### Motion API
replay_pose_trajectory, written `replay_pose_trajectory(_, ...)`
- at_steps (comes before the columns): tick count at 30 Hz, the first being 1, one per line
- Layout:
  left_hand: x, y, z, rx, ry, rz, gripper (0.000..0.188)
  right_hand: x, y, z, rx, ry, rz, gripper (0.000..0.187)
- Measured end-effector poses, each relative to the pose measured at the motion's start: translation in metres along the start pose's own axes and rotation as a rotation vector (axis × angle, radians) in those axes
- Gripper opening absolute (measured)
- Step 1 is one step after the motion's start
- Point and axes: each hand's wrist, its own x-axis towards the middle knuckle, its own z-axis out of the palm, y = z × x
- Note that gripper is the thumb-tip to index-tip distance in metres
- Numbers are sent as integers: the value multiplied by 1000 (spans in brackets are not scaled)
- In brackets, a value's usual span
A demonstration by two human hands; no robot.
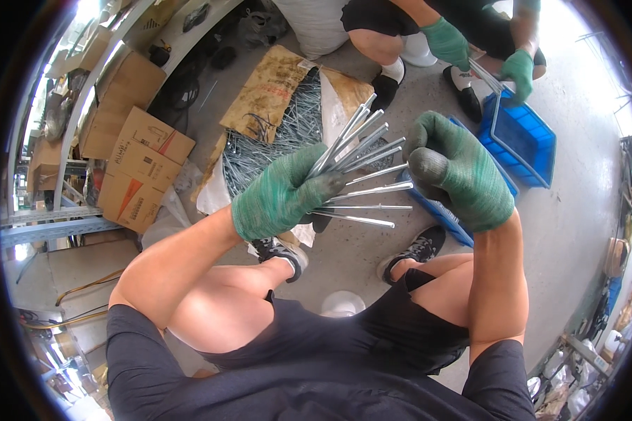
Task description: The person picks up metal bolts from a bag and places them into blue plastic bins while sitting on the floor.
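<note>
Brown cardboard boxes (144, 158) stacked at nine o'clock; a blue plastic crate (523, 137) at two; a pile of loose grey metal rods (274, 137) on torn cardboard at twelve.

The metal rods (361, 165) are thin, straight and silver-grey (about a dozen, the exact count is hard to tell). They form a fan: the near ends are bunched together inside the gloved left hand (281, 193), the far ends spread apart toward the right, some pointing upward, some almost level.
</note>
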Motion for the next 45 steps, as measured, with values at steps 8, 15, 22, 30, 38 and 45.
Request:
replay_pose_trajectory(8, -4, 28, 3, -140, -76, -192, 44, -3, -2, 6, -136, 98, -242, 33)
replay_pose_trajectory(15, -1, 26, 4, -207, -70, -244, 46, -7, -6, -3, 30, 0, -62, 33)
replay_pose_trajectory(22, 3, -2, 1, -68, 15, -37, 34, 0, -1, -3, 334, 118, 163, 28)
replay_pose_trajectory(30, 2, 3, 0, -8, 59, 25, 33, 0, 1, -2, 267, 71, 104, 26)
replay_pose_trajectory(38, -3, 10, 0, 43, 42, -23, 30, 0, -5, 1, 157, 84, 114, 32)
replay_pose_trajectory(45, -1, 9, 4, -85, 37, -35, 28, 2, -5, 1, 266, 156, 177, 24)
